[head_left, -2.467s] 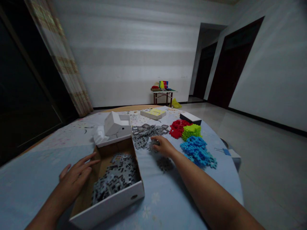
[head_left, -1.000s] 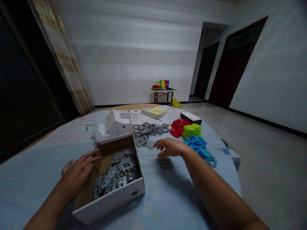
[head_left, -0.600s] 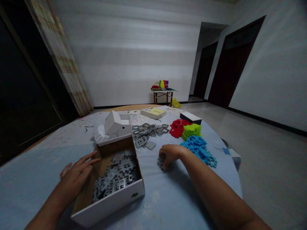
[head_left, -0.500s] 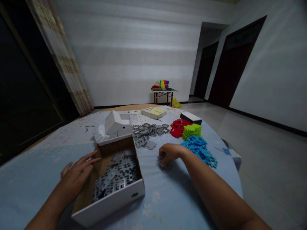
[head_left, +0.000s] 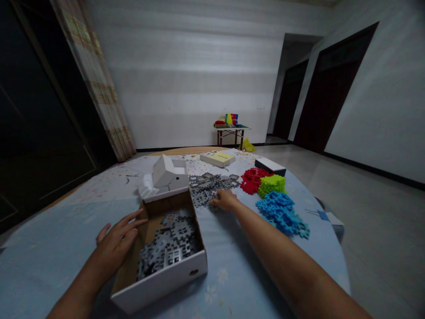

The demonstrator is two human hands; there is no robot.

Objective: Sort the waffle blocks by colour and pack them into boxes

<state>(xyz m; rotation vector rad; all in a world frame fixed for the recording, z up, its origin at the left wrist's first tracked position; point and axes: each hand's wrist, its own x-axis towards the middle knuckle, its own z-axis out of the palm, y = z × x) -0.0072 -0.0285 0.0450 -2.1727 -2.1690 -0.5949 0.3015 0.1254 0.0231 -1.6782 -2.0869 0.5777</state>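
A white box [head_left: 159, 283] with a brown inside holds many grey interlocking pieces [head_left: 169, 243]. My left hand [head_left: 121, 237] rests on the box's left wall, fingers spread and holding nothing. Beyond the box's right side lies a flat heap of grey pieces [head_left: 209, 181] on the blue cloth. At this heap's near edge is my right hand [head_left: 224, 200], its fingers bent together; what they hold, if anything, is too small to make out. To the right sit piles of red pieces [head_left: 252, 179], lime green pieces [head_left: 272, 185] and blue pieces [head_left: 279, 212].
An open white lid box [head_left: 169, 173] stands behind the brown-lined box. Farther back lie a yellow-and-white box [head_left: 217, 159] and a black-and-white box [head_left: 270, 166]. A blue clip [head_left: 323, 215] is near the table's right edge. A small table [head_left: 232, 128] stands by the wall.
My right hand has moved away from me and slightly left, from the bare cloth to the grey heap. My left hand stays on the box wall. The whole view has shifted slightly.
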